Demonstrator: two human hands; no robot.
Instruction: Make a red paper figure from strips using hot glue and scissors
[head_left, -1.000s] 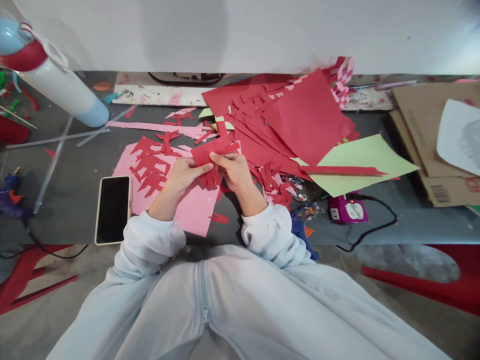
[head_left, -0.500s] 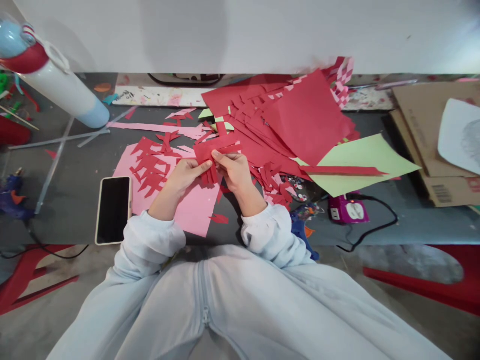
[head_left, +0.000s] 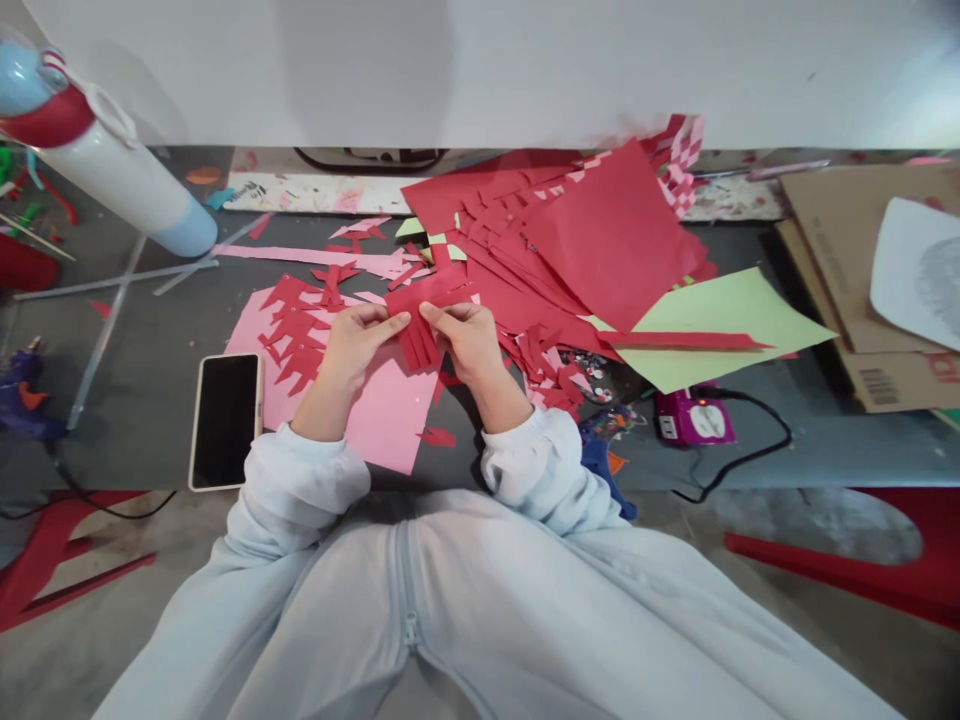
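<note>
Nearest the wearer, the pale grey fabric sleeves [head_left: 304, 490] were bunched at the forearms. By the front edge of the dark grey table [head_left: 157, 345], a black-screened phone in a light case [head_left: 226, 420] lay where it had lain half a second before, beside a pale pink paper sheet [head_left: 384, 430]

Left hand [head_left: 354, 345]: fingers curled, nearly closed, thumb on the left side of a small red paper piece slit into strips [head_left: 420, 348]. Change: the thumb, earlier across the strips, had shifted up and leftward, leaving more of them uncovered

Right hand [head_left: 472, 340]: little changed; thumb and curled fingers pinched the same piece near its middle. Fingertips behind the paper could not be seen

Piece location: held between both hands, above the pink sheet's right part. Left of it, jagged red paper cut-outs [head_left: 294, 335] lay unchanged; farther right and back, overlapping large red paper sheets [head_left: 615, 240] likewise had not moved
</note>
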